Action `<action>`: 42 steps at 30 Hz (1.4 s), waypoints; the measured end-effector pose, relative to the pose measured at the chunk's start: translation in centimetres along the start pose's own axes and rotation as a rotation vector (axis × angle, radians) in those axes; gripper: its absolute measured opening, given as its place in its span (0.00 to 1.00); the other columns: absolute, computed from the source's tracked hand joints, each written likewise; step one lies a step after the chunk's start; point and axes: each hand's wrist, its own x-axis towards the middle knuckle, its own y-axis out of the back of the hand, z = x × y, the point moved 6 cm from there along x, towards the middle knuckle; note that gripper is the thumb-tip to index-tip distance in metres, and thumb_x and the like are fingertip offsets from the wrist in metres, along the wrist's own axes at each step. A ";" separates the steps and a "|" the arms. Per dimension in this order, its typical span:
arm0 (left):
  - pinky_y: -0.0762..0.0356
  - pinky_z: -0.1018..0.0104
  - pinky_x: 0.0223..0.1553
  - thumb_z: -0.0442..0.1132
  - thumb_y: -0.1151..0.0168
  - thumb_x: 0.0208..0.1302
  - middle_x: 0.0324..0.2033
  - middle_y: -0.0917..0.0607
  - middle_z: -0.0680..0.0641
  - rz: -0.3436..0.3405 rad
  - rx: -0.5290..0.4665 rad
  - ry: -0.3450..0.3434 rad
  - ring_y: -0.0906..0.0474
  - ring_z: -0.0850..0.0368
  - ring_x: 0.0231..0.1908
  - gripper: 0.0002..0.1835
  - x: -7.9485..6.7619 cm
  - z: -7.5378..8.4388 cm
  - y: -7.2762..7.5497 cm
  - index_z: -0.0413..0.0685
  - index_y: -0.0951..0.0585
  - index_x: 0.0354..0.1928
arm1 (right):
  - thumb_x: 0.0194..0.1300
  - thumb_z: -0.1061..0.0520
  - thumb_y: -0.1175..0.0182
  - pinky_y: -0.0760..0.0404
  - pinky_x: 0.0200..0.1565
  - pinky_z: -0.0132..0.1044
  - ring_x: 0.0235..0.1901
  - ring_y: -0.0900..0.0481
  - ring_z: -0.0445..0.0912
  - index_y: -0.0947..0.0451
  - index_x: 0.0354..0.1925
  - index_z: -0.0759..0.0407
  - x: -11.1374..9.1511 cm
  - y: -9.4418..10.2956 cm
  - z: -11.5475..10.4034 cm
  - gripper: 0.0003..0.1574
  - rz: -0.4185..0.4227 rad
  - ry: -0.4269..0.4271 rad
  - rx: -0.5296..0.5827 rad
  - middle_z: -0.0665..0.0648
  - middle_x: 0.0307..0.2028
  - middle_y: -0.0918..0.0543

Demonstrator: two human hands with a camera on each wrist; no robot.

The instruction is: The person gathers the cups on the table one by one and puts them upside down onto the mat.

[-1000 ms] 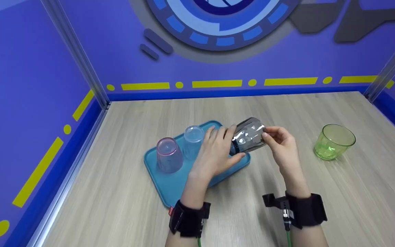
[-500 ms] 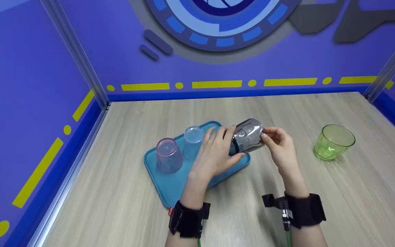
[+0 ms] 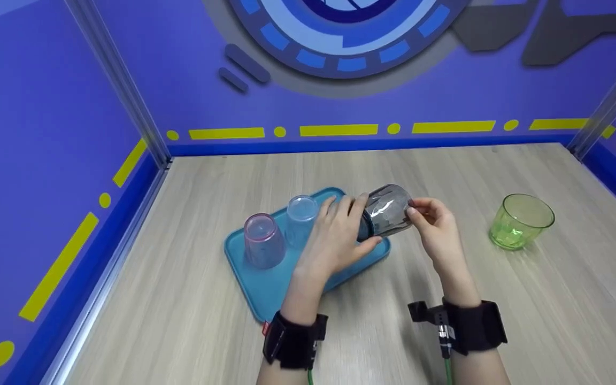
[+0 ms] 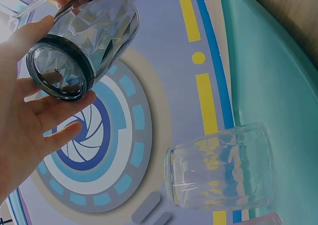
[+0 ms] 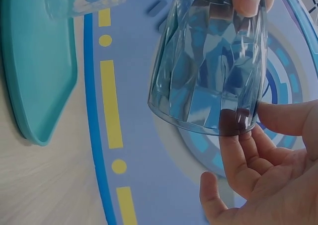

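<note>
A see-through grey cup (image 3: 389, 209) with a faceted wall is held tilted in the air by both hands, overlapping the tray's right end in the head view. My left hand (image 3: 332, 232) grips its dark, thick base; the left wrist view shows thumb and fingers on either side of that base (image 4: 59, 68). At the other end, my right hand (image 3: 439, 232) pinches the rim between thumb and fingers. In the right wrist view, the fingertips (image 5: 233, 120) show through the wall just inside the rim, and the little finger stands apart.
Below the left forearm lies a blue-green tray (image 3: 270, 294). Upside down on it stand a pink-rimmed clear cup (image 3: 264, 246) and a pale bluish clear cup (image 3: 300, 222). A green cup (image 3: 522, 222) stands upright on the wooden table, far right. Purple-blue walls (image 3: 340, 107) enclose the table.
The glints on the grey cup's wall have shifted. Both hands keep their hold in nearly the same place, and the other cups and tray have stayed put.
</note>
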 end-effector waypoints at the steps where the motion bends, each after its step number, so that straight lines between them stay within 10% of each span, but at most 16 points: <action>1: 0.41 0.55 0.63 0.63 0.44 0.55 0.51 0.25 0.46 0.000 0.001 0.000 0.27 0.53 0.52 0.39 0.0 0.0 0.1 0.48 0.36 0.63 | 0.64 0.66 0.48 0.29 0.39 0.22 0.33 0.27 0.33 0.30 0.46 0.73 0.0 0.0 0.0 0.14 -0.004 -0.001 -0.007 0.50 0.33 0.25; 42: 0.39 0.55 0.62 0.64 0.46 0.56 0.51 0.24 0.46 0.058 0.033 -0.023 0.28 0.52 0.53 0.37 -0.1 -0.1 0.8 0.48 0.34 0.62 | 0.66 0.64 0.51 0.30 0.42 0.23 0.34 0.28 0.30 0.31 0.49 0.72 0.1 -0.7 0.6 0.15 -0.057 -0.036 -0.092 0.62 0.40 0.24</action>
